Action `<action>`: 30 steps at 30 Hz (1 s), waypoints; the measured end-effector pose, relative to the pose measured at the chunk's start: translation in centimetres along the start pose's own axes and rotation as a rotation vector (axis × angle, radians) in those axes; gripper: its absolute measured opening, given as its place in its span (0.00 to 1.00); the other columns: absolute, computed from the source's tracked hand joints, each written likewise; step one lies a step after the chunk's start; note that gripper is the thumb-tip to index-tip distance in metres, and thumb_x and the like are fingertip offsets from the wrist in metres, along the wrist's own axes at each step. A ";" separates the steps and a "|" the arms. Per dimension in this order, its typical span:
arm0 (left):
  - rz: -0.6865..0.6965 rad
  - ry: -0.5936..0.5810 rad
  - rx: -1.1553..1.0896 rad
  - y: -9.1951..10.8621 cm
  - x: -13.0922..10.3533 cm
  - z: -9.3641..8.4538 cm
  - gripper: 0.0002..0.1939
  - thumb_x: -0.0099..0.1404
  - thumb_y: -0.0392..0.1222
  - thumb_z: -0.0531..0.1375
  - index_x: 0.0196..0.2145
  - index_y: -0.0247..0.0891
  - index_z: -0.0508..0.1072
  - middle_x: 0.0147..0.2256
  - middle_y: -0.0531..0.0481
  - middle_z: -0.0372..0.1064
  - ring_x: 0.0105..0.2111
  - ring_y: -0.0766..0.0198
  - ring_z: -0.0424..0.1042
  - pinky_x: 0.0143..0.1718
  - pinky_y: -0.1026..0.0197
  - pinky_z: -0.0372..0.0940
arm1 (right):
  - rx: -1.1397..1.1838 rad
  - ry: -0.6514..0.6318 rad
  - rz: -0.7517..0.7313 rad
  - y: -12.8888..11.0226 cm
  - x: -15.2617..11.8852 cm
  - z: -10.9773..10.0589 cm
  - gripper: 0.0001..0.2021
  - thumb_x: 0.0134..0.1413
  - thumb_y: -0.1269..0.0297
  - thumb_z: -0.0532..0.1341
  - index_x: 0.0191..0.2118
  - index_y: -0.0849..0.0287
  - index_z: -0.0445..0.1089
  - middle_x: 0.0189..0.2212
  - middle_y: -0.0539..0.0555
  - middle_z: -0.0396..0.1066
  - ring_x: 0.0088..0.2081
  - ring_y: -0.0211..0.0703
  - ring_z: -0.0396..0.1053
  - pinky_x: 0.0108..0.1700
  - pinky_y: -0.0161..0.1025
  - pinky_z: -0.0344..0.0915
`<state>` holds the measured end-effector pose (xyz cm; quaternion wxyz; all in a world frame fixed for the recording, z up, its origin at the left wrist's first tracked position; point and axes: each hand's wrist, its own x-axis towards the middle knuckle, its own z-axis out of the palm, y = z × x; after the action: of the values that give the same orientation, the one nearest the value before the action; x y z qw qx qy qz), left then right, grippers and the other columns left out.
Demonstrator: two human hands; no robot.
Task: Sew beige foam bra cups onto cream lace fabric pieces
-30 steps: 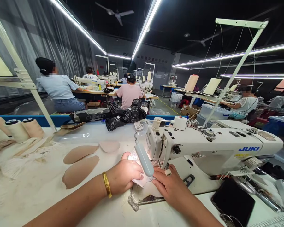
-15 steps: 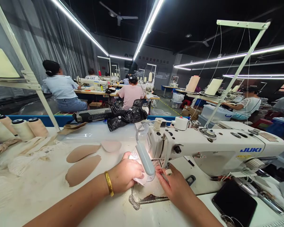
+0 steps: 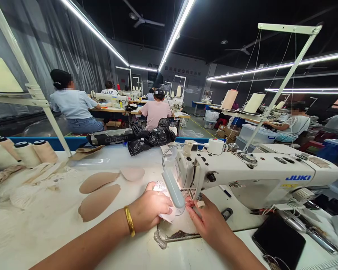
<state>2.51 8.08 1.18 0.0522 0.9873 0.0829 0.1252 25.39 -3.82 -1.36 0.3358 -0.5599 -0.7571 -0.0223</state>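
Observation:
My left hand [image 3: 150,208] is closed around a pale pink piece of lace fabric [image 3: 167,216] on the left side of the sewing machine's needle. The white sewing machine [image 3: 259,176] stands at the right, and its grey lamp [image 3: 173,189] covers part of the fabric. Close by the needle area, my right hand [image 3: 207,215] has its thumb and fingertips together at the fabric's right edge. The needle and the stitched spot are hidden behind the lamp and fingers. Several beige cup-shaped pieces [image 3: 100,202] lie on the table to the left of my left hand.
White lace material [image 3: 30,191] is heaped at the left, with thread cones [image 3: 26,153] behind. A black plastic bag [image 3: 152,137] lies beyond the machine. A black phone-like slab [image 3: 278,240] and metal tools [image 3: 312,228] sit at the right. Co-workers [image 3: 156,108] sit at machines farther off.
The lace fabric has shifted and turned slightly under my left hand, showing a little more of its lower edge. My right hand stays almost in place by the needle.

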 end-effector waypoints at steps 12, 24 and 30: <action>-0.040 0.040 0.092 0.2 -0.4 0.9 0.14 0.59 0.29 0.62 0.41 0.44 0.76 0.46 0.53 0.79 0.44 0.52 0.74 0.55 0.42 0.52 | 0.014 -0.025 -0.007 0.4 -0.3 0.2 0.08 0.71 0.68 0.52 0.45 0.56 0.69 0.40 0.58 0.76 0.41 0.53 0.76 0.42 0.48 0.75; -0.012 0.071 0.186 2.8 -1.2 1.0 0.08 0.67 0.42 0.64 0.31 0.40 0.71 0.34 0.54 0.75 0.34 0.56 0.73 0.50 0.42 0.57 | 0.033 -0.275 -0.081 -0.4 -0.8 -0.2 0.11 0.72 0.69 0.51 0.44 0.52 0.69 0.38 0.54 0.73 0.39 0.50 0.72 0.40 0.45 0.70; -0.003 0.064 0.221 4.0 -1.2 1.3 0.10 0.68 0.41 0.61 0.29 0.40 0.67 0.30 0.56 0.71 0.29 0.59 0.68 0.46 0.43 0.59 | 0.058 -0.363 -0.118 -1.1 -0.7 -0.2 0.12 0.70 0.73 0.52 0.41 0.54 0.72 0.39 0.54 0.71 0.39 0.48 0.70 0.42 0.45 0.68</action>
<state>2.31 3.80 0.14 -0.0597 0.9824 0.0992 0.1467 24.69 -4.93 -1.22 0.2080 -0.4995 -0.8370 0.0813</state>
